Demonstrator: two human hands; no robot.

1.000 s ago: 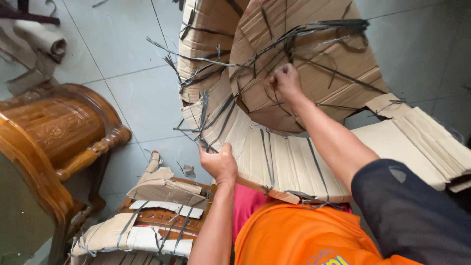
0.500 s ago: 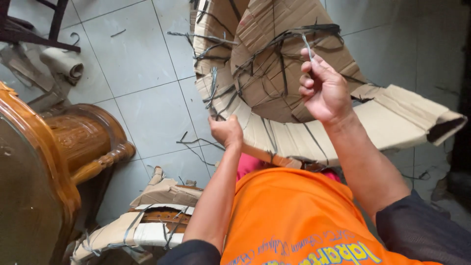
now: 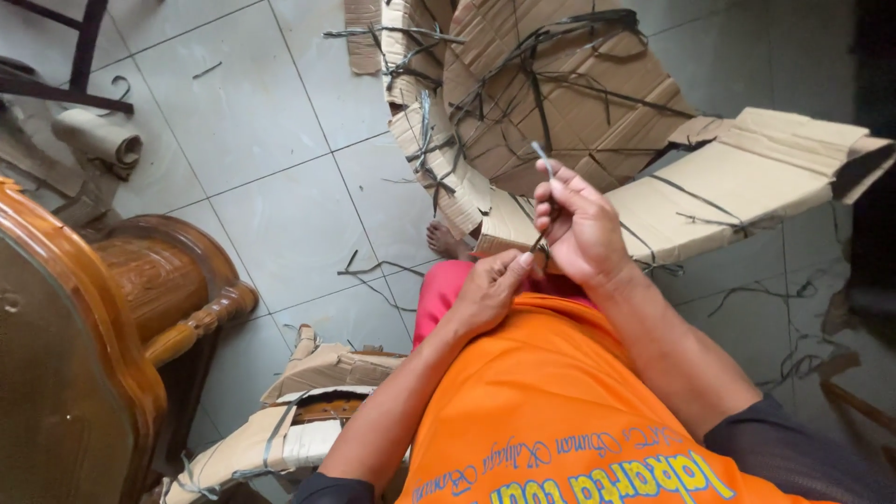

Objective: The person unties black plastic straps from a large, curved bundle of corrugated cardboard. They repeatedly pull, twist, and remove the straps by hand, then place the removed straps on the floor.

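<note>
My right hand (image 3: 581, 229) is closed around a thin grey blade-like tool (image 3: 541, 159) that points upward in front of my chest. The fingertips of my left hand (image 3: 487, 294) pinch the tool's lower end, just below the right hand. Both hands hover over my orange shirt (image 3: 551, 411) and pink trousers (image 3: 439, 294). Just beyond them lies a large curved bundle of brown cardboard wrapping (image 3: 569, 84), crossed by loose black plastic straps (image 3: 541, 56). One flap of it (image 3: 737, 177) spreads out to the right.
Carved brown wooden furniture (image 3: 65, 317) fills the left edge. A cardboard-wrapped piece with straps (image 3: 299, 411) lies at lower centre. A paper roll (image 3: 101, 140) and cut strap bits (image 3: 373, 273) lie on the grey tiled floor (image 3: 271, 168). My bare foot (image 3: 448, 239) shows by the cardboard.
Both hands have drawn back from the cardboard toward my body. The right hand now holds the thin tool upright, and the left hand has come over to pinch its lower end.
</note>
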